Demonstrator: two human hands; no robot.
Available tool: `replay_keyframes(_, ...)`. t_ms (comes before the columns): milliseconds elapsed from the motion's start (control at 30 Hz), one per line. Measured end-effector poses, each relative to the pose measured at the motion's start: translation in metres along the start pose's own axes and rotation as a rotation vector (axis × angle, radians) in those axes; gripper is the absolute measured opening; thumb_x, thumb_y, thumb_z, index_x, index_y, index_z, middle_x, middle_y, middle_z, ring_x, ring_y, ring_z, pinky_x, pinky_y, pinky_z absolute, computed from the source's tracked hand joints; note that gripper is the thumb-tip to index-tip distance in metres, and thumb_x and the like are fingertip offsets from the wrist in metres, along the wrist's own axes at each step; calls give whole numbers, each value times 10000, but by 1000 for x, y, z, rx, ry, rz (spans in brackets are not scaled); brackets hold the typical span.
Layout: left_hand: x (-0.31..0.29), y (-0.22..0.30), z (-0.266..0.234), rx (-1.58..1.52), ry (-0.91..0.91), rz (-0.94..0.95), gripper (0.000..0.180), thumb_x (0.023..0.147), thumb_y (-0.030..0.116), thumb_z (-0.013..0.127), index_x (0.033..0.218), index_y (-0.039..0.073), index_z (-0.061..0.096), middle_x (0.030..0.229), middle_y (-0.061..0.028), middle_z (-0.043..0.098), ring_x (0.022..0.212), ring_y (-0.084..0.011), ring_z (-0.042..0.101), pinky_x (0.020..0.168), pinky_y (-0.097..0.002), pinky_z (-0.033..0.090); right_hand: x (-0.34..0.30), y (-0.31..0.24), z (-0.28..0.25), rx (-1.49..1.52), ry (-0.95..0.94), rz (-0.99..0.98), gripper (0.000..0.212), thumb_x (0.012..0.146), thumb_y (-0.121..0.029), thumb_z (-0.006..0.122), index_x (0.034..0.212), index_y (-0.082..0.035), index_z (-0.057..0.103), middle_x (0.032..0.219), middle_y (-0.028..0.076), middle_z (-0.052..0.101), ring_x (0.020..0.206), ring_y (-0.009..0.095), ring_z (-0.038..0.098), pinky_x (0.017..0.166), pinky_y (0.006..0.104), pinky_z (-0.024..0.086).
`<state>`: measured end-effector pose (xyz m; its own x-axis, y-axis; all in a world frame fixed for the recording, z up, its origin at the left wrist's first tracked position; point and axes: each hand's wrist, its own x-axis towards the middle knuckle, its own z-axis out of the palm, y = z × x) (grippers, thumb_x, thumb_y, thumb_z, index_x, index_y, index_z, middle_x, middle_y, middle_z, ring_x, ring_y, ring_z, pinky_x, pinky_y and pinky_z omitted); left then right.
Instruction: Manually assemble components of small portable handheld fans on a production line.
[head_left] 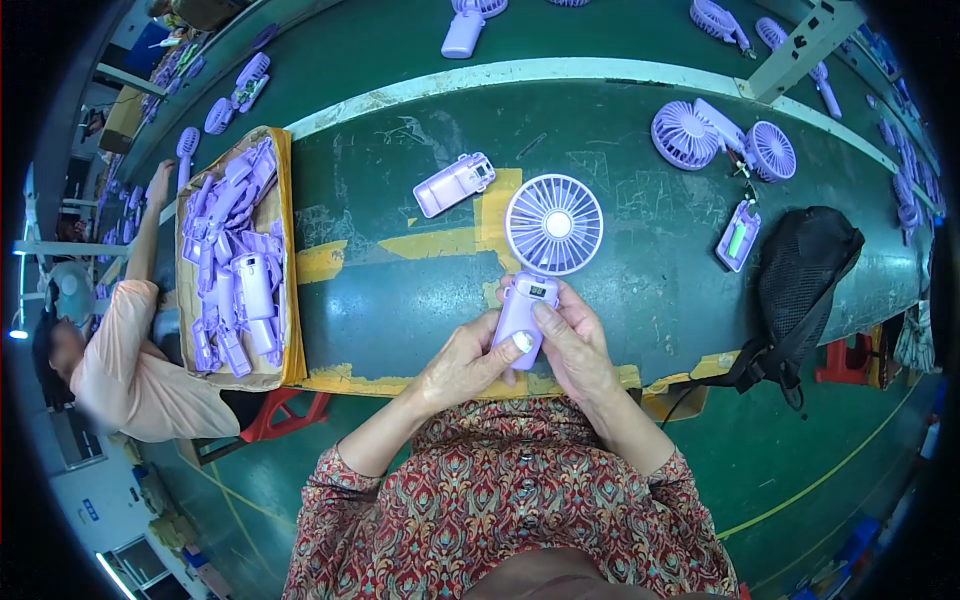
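Note:
A lilac handheld fan is between my two hands, its round grille pointing away from me and its handle toward me. My left hand grips the handle's lower left side, with a white covering on the thumb. On the other side my right hand is closed round the handle, thumb pressed near the small dark display. A loose lilac handle casing lies on the green table to the left of the grille.
An open carton full of lilac casings stands at left. At right lie two fans, an opened handle part with a green cell, and a black mesh bag. A co-worker sits beyond the carton.

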<state>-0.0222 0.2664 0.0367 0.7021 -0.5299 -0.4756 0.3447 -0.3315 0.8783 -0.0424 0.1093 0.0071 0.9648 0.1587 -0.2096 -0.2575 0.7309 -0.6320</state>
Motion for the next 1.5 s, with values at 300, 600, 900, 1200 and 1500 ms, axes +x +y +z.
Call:
replay_keyframes(300, -4, -1, 10, 221, 151, 288, 305, 834, 226, 561, 937, -60, 537, 764, -210, 616, 700, -320, 650, 627, -394, 507, -11, -5, 9, -45, 3, -50, 405, 884, -112, 566, 1241, 16, 424, 1174, 166, 551, 1065, 223, 566, 951, 374, 440)
replay_keyframes(600, 14, 29, -41, -243, 104, 144, 227, 891, 145, 533, 1038, -25, 555, 908, -116, 643, 714, -159, 638, 609, -270, 536, 33, -50, 1, -581, -125, 45, 412, 901, -220, 583, 1233, -8, 465, 1141, 70, 570, 1036, 121, 524, 920, 286, 415)
replay_keyframes(900, 127, 105, -214, 1194, 1063, 386, 315, 828, 214, 577, 1073, 31, 500, 828, -252, 612, 761, -433, 606, 675, -497, 482, 210, -189, -77, -1700, 373, -314, 419, 790, -292, 631, 1057, 28, 592, 998, 234, 628, 960, 360, 600, 860, 406, 458)
replay_keyframes(1200, 169, 87, -162, 1138, 639, 612, 711, 756, 208, 688, 1318, -61, 345, 1336, -277, 378, 1270, -423, 330, 1070, -460, 258, 360, -254, -96, -2033, 480, -571, 904, 664, -375, 764, 1326, 26, 297, 1326, 250, 354, 1234, 400, 342, 994, 479, 351)
replay_keyframes(1500, 142, 48, -138, 1195, 437, 458, 639, 722, 152, 702, 1274, -11, 426, 1319, -205, 426, 1254, -366, 379, 1059, -471, 275, 413, -245, -118, -2107, 632, -657, 810, 720, -443, 689, 1294, 30, 371, 1273, 274, 421, 1144, 416, 462, 923, 461, 432)
